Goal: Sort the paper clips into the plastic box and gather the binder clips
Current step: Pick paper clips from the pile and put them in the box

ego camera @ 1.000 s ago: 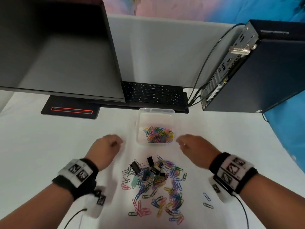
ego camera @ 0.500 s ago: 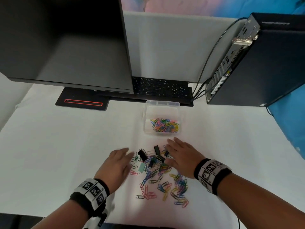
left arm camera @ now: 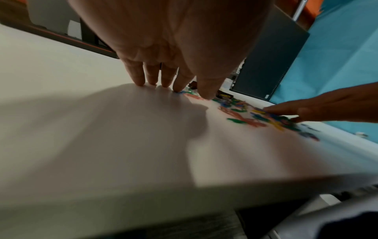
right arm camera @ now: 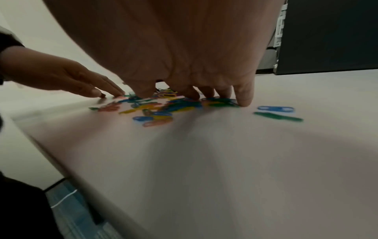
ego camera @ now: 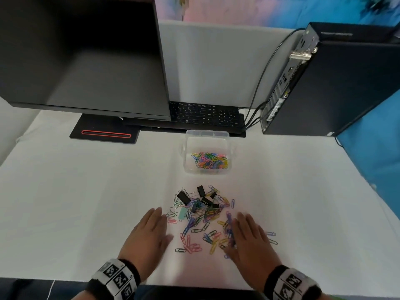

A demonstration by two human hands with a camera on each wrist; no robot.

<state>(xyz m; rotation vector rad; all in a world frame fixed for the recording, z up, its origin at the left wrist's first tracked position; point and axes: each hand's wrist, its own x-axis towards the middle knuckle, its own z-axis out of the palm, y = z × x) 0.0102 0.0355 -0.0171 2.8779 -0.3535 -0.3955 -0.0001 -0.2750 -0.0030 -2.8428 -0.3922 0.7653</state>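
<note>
A heap of coloured paper clips (ego camera: 205, 221) lies on the white table, with several black binder clips (ego camera: 184, 197) mixed into its far side. Behind it stands a clear plastic box (ego camera: 206, 135) holding more paper clips (ego camera: 210, 160). My left hand (ego camera: 151, 232) lies flat, fingers straight, at the heap's left edge; its fingertips (left arm camera: 178, 87) touch the table. My right hand (ego camera: 249, 237) lies flat on the heap's right side, its fingertips (right arm camera: 243, 100) resting on clips (right arm camera: 163, 111). Two stray paper clips (right arm camera: 276, 111) lie to the right of that hand.
A dark monitor (ego camera: 82, 57) on its stand (ego camera: 104, 131) fills the back left. A black keyboard (ego camera: 205, 115) lies behind the box. A computer tower (ego camera: 335, 83) with cables (ego camera: 266, 68) stands at the back right. The table's front edge (ego camera: 194, 285) is near my wrists.
Both hands have drawn back towards me and flattened on the table, one at each side of the clip heap. The right hand has left the binder clips it was touching.
</note>
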